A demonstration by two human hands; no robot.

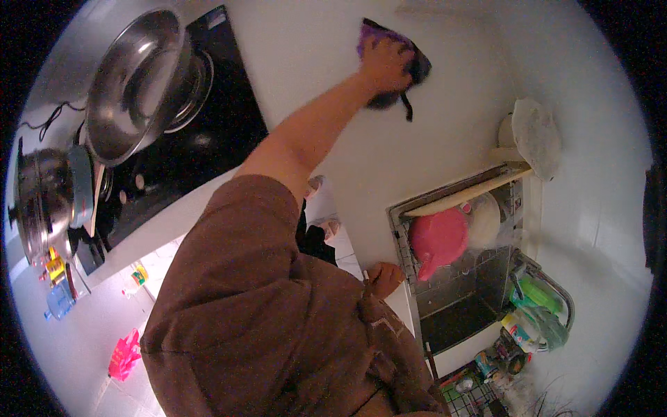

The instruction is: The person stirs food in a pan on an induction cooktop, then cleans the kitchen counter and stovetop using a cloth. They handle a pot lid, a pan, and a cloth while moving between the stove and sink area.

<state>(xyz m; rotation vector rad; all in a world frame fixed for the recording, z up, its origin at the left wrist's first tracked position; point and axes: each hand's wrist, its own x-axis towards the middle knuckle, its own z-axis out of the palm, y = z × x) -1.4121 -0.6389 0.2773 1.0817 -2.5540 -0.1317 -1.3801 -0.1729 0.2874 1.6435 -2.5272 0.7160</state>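
My left hand [388,60] presses a dark purple cloth [421,65] against the pale countertop [323,36], with a dark strap or loop trailing from it. The arm reaches far forward, and the cloth is slightly blurred. Beside the sink, my right hand [386,280] rests at the counter's front edge; its fingers are partly hidden and show nothing clearly held. In the sink [458,333] lie a pink plastic colander or basin [440,237] and a pale round dish [484,221]. A long pale board [469,190] leans along the sink's rim.
A black cooktop [229,104] on the left bears a large steel pan [140,83]; a steel pot [41,203] stands nearby. Right of the sink sits a rack [565,297] with a green bag or cloth [539,294]. A pink bag [125,354] lies on the floor.
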